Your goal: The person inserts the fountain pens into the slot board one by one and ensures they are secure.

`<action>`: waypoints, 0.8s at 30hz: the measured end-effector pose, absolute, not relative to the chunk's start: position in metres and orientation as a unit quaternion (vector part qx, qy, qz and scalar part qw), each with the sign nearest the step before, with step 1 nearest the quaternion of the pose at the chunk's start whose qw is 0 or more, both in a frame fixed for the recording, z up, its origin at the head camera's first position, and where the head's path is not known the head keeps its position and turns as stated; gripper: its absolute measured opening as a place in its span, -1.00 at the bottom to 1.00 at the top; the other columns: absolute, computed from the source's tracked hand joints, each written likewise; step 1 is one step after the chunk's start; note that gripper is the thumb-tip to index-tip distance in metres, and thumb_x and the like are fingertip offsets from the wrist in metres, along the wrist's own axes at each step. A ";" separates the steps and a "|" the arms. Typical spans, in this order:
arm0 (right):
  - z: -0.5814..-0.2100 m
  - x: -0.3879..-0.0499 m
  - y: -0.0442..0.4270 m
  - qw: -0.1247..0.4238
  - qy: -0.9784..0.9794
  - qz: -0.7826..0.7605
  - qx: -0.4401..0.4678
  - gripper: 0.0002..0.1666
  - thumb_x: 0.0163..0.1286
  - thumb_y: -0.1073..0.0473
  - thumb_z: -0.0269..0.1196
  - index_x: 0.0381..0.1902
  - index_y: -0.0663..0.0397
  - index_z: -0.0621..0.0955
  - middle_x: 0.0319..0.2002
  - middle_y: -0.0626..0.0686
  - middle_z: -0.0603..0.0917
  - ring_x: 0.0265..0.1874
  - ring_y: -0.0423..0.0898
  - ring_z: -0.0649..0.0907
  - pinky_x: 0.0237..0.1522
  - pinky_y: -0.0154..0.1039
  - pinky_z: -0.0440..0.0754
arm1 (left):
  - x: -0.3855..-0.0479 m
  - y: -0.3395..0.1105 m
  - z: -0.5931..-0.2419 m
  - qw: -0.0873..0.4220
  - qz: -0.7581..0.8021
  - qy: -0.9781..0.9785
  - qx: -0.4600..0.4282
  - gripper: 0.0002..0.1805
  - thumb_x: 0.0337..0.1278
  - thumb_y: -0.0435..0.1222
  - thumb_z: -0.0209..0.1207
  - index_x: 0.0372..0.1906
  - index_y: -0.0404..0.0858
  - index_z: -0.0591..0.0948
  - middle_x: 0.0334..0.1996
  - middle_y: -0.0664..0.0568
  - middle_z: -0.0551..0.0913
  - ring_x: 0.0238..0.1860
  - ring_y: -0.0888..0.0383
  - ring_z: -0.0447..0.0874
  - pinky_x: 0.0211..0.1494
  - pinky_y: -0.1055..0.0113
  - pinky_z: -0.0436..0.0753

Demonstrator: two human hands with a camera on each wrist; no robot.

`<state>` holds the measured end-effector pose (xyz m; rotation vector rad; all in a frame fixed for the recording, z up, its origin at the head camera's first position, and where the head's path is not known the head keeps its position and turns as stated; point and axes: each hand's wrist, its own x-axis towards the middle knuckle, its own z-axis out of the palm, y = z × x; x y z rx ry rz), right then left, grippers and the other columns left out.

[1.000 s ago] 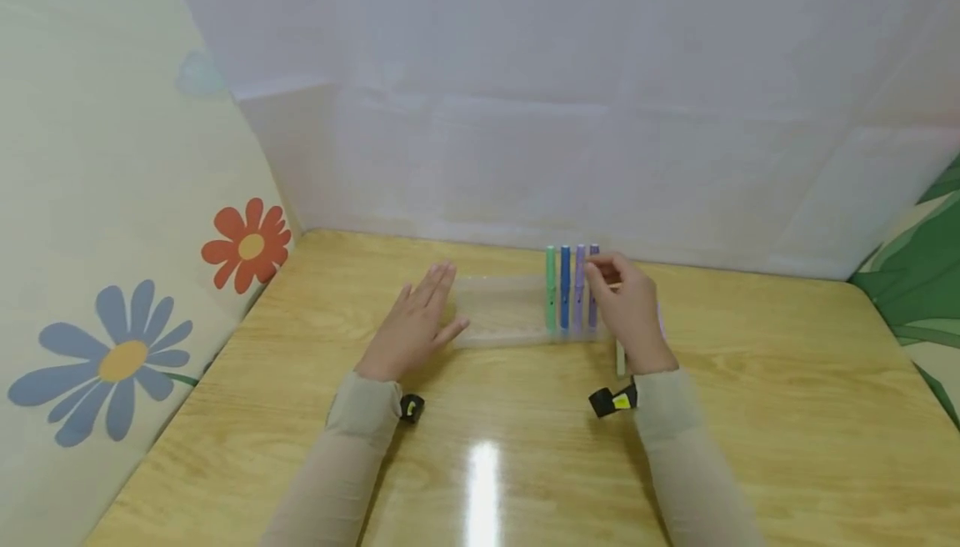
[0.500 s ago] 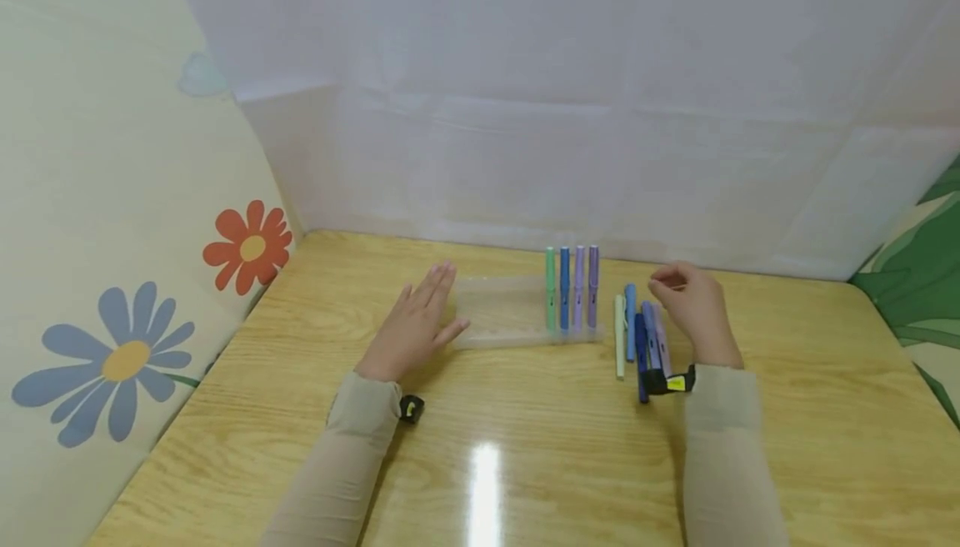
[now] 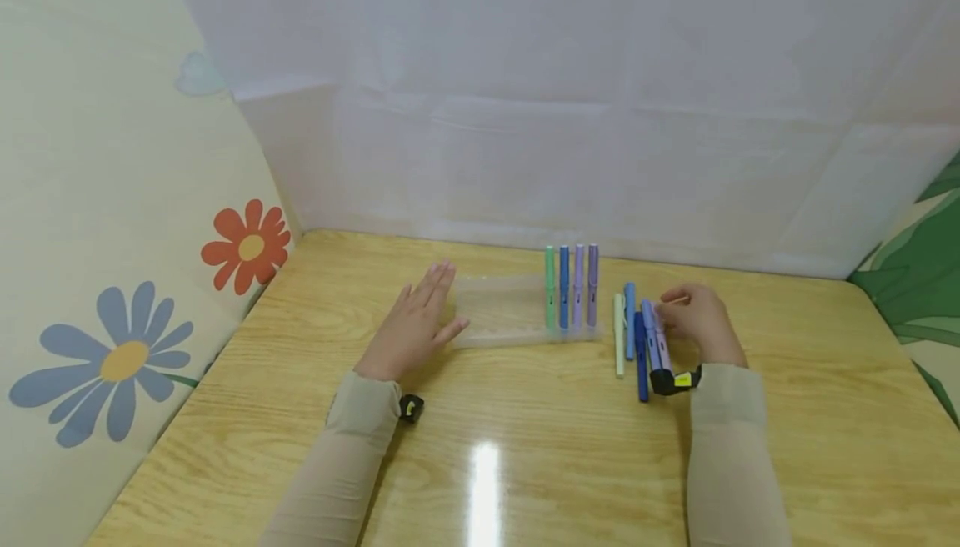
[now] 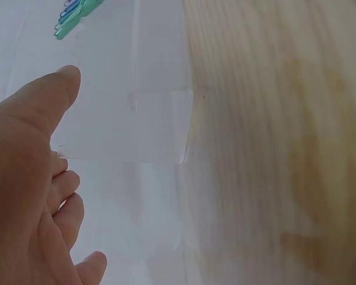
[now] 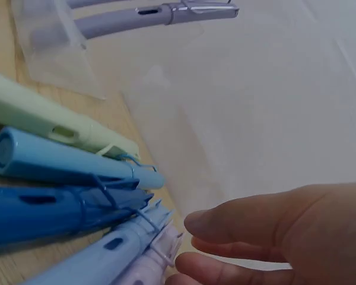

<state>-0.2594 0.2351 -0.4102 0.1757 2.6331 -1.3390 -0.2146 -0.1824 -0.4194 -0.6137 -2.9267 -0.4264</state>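
In the head view, my left hand (image 3: 411,326) lies with straight fingers at the left end of a clear plastic pen rack (image 3: 502,340). Its right part carries a green pen (image 3: 551,288), a blue pen (image 3: 565,288), a lilac pen (image 3: 579,288) and a purple pen (image 3: 593,284), side by side. My right hand (image 3: 699,322) is at the cap end of a pale pinkish-lilac pen (image 5: 151,261). Thumb and fingers are slightly apart there, with no grip on it visible. Beside it lie a periwinkle pen (image 3: 650,334), a dark blue pen (image 3: 641,363), a light blue pen (image 3: 630,322) and a pale green pen (image 3: 618,334).
A wooden table (image 3: 525,414) bears everything, with a white cloth (image 3: 525,113) hanging behind it. A flower-patterned wall covering (image 3: 90,197) stands on the left, and green leaf patterns (image 3: 930,280) show on the right.
My right hand has left the purple pen in the rack, moved right, then lowered to the loose pens' cap ends. My left hand has stayed put.
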 end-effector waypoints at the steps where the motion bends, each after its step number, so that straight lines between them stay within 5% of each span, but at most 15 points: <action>1: -0.411 -0.259 0.236 0.098 0.884 -0.453 0.059 -0.56 0.44 0.27 0.21 0.12 0.55 0.50 -0.07 0.38 0.65 -0.31 -0.06 0.71 -0.21 -0.22 0.73 | -0.215 -0.182 -0.419 0.060 -0.140 -0.967 -0.202 -0.08 0.50 0.03 0.07 0.61 -0.39 -0.08 0.62 -0.21 -0.08 0.62 -0.12 -0.15 0.58 -0.24 0.01; 24: -0.413 -0.255 0.240 0.153 0.899 -0.403 0.077 -0.63 0.39 0.23 0.27 -0.03 0.48 0.61 -0.18 0.26 0.71 -0.22 0.04 0.68 0.00 0.04 0.63 | -0.216 -0.184 -0.420 0.043 -0.146 -0.968 -0.198 -0.09 0.53 0.05 0.01 0.62 -0.37 -0.11 0.62 -0.19 -0.11 0.62 -0.11 -0.17 0.58 -0.24 -0.02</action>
